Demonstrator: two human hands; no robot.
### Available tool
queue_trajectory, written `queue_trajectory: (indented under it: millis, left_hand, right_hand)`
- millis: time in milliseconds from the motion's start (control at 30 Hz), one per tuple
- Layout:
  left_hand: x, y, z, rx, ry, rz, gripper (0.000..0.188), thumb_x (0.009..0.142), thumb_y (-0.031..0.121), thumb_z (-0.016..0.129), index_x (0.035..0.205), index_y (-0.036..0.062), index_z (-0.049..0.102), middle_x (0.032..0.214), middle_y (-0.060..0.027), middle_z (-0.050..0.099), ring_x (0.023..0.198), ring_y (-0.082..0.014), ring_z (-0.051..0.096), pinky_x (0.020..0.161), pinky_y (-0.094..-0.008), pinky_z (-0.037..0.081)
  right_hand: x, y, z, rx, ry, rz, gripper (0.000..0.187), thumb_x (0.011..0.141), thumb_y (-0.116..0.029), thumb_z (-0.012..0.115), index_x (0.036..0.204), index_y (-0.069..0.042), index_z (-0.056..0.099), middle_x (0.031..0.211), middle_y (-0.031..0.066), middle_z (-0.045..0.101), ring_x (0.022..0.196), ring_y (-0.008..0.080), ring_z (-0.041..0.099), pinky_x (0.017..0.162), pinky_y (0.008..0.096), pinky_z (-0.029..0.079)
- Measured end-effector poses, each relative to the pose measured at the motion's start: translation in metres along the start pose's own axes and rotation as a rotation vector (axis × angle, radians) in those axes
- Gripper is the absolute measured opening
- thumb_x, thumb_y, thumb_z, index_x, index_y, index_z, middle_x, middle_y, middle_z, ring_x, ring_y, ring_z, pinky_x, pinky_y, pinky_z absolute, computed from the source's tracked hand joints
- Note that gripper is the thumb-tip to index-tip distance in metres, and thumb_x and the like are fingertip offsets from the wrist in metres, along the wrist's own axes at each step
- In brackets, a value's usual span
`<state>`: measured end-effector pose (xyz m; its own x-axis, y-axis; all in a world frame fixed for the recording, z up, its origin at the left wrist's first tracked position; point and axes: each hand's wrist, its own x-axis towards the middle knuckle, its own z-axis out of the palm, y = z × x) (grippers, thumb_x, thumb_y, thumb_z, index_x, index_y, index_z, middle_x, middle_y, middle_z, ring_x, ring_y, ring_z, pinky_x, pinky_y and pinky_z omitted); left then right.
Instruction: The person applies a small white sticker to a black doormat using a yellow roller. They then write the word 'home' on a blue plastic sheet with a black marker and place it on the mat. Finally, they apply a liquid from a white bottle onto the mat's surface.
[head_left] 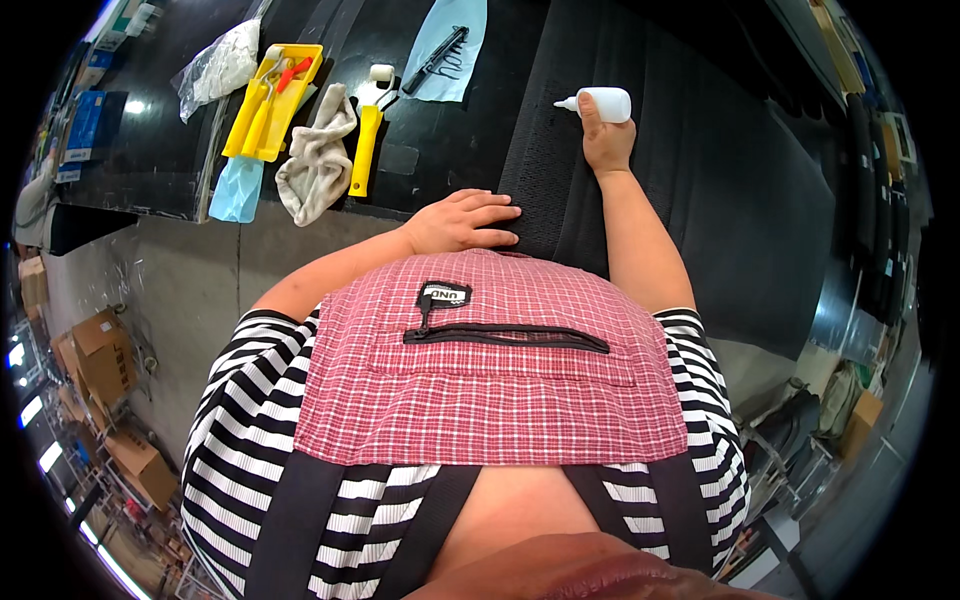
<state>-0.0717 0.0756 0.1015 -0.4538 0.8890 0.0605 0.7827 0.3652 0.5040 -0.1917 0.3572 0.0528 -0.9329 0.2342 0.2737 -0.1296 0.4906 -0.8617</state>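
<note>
A white squeeze bottle (606, 104) with a pointed nozzle lies sideways in my right hand (608, 146), its tip aimed left over a black textured sheet (690, 200). My fingers wrap round the bottle's body. With fingers stretched out, my left hand (463, 220) rests flat, its fingertips on the left edge of a black strip (540, 185) of the material. To the left of that hand lies a yellow-handled roller (367, 150) with a white head. Next to it is a crumpled beige cloth glove (318, 160).
A yellow tray (297, 98) holds more yellow- and red-handled tools. A light blue sheet (465, 50) with a black pen lies farther back. A clear plastic bag (222, 65) is at the far left. Cardboard boxes (102, 355) stand on the floor at left.
</note>
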Motion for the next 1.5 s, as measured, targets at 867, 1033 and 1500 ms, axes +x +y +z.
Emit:
queue_trajectory:
  millis: [867, 1033, 1500]
  left_hand:
    - [0.005, 0.008, -0.007, -0.035, 0.012, -0.011, 0.044, 0.090, 0.032, 0.067, 0.133, 0.0283, 0.058, 0.148, -0.0062, 0.047, 0.142, -0.0262, 0.037, 0.118, -0.0462, 0.030]
    - [0.006, 0.008, -0.004, -0.028, 0.013, -0.005, 0.045, 0.090, 0.033, 0.067, 0.133, 0.0284, 0.058, 0.148, -0.0062, 0.047, 0.142, -0.0262, 0.037, 0.118, -0.0463, 0.030]
    - [0.002, 0.008, -0.002, -0.057, 0.034, 0.017, 0.051, 0.086, 0.029, 0.076, 0.133, 0.0241, 0.057, 0.148, -0.0099, 0.046, 0.143, -0.0292, 0.037, 0.117, -0.0487, 0.030]
  right_hand:
    - [-0.013, -0.012, -0.016, 0.036, -0.050, -0.032, 0.040, 0.086, -0.045, 0.069, 0.089, -0.005, 0.074, 0.087, 0.0133, 0.074, 0.084, 0.0306, 0.073, 0.076, 0.0378, 0.056]
    - [-0.014, -0.012, -0.019, 0.032, -0.056, -0.048, 0.040, 0.086, -0.045, 0.070, 0.087, -0.006, 0.074, 0.086, 0.0127, 0.074, 0.084, 0.0293, 0.073, 0.076, 0.0374, 0.057]
    - [-0.010, -0.001, -0.013, 0.066, 0.185, 0.030, 0.042, 0.090, -0.045, 0.068, 0.091, -0.003, 0.073, 0.090, 0.0135, 0.075, 0.088, 0.0300, 0.073, 0.080, 0.0393, 0.056]
